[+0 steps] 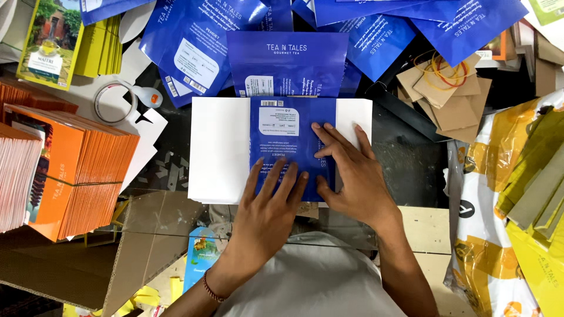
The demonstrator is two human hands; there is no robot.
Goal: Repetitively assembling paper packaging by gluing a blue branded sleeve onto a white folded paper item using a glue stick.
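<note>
— Where are the hands?

— Both lie flat on a blue sheet (292, 147), fingers spread, gripping nothing. The left hand (267, 202) presses its lower edge; the right hand (351, 173) sits just beside it on the sheet's right side, fingertips angled toward the white label.

— And the sheet itself?

— It rests on a white stack of paper (220, 149) in the middle of the table, straight in front of the person. Pressing it down seems meant to keep it flat and square on the stack, though I can't tell whether there is a fold under the palms.

— Around it?

— More blue sheets (194, 41) fanned beyond, orange booklets (82, 176) stacked at the left, a tape roll (114, 103), brown card pieces with rubber bands (449, 94), and yellow bags (517, 194) at the right.
</note>
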